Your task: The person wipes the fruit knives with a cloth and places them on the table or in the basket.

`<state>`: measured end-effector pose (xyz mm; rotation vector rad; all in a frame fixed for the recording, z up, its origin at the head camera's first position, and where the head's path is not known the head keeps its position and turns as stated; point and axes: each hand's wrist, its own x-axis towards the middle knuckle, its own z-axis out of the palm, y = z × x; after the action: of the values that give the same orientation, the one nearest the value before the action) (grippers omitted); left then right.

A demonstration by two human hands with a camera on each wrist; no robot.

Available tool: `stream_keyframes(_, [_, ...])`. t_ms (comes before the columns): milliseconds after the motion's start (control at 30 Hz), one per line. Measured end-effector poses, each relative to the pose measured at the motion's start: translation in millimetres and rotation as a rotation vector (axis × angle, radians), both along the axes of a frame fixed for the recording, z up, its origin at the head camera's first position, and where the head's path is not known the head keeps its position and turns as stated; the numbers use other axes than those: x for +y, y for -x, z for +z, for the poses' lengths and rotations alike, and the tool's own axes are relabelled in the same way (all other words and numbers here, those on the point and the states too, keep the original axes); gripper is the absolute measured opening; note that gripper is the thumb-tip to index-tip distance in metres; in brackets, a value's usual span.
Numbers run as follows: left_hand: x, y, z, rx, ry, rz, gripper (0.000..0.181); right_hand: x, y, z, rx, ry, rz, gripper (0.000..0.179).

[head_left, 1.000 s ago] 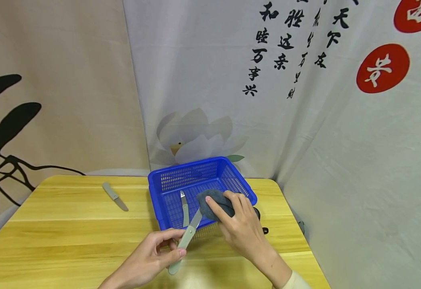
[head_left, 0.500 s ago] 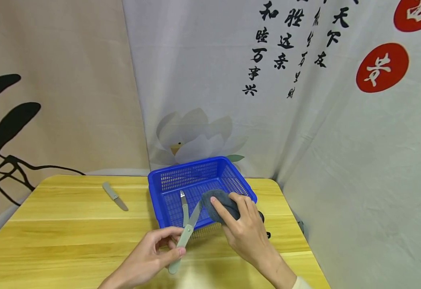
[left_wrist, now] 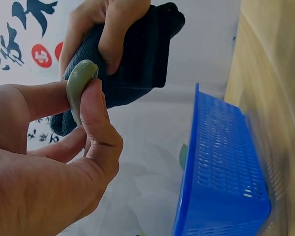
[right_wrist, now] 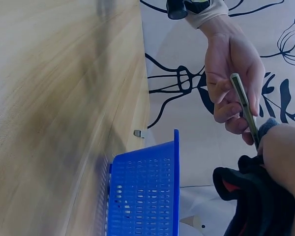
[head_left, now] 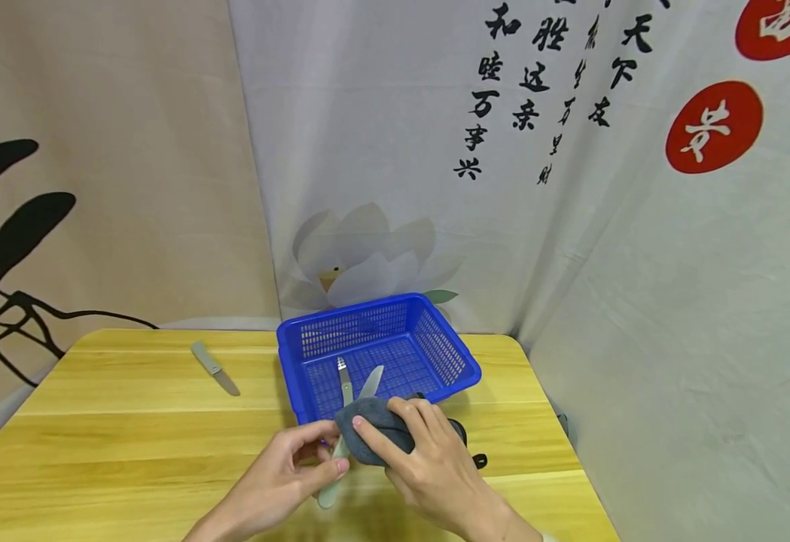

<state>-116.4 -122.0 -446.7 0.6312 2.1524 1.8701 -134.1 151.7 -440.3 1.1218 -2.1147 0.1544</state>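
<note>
My left hand (head_left: 276, 482) pinches the pale green handle of a knife (head_left: 329, 494) between thumb and fingers, with its blade pointing up and away over the basket. In my right hand (head_left: 438, 474) is a dark grey cloth (head_left: 370, 427), folded over the knife around where handle and blade meet. The blade's tip shows beyond the cloth. Black parts of the cloth (right_wrist: 255, 196) hang below the right hand in the right wrist view, with a bit of red inside. Under the hands' far side stands a blue mesh basket (head_left: 289, 376), holding a fork (head_left: 345, 380) with a matching green handle.
A second knife (head_left: 215, 369) with a green handle lies on the wooden table (head_left: 130, 452), left of the basket. Behind the table hangs a printed fabric curtain (head_left: 381, 135), and another light panel (head_left: 693, 316) closes off the right side.
My right hand has brought the cloth down and left along the knife, from the blade's tip toward the handle. The left hand has stayed almost still with the knife.
</note>
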Motion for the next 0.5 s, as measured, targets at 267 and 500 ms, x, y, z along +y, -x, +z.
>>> stream_keyframes(267, [-0.2,2.0,-2.1,0.0,-0.016,-0.02,0.04,0.5,-0.1,0.7,-0.002,-0.01,-0.03,0.069])
stream_keyframes(500, [-1.3,2.8,-5.0,0.052,-0.031,-0.052,0.042,2.7,6.7,2.5,0.043,0.007,-0.068,0.057])
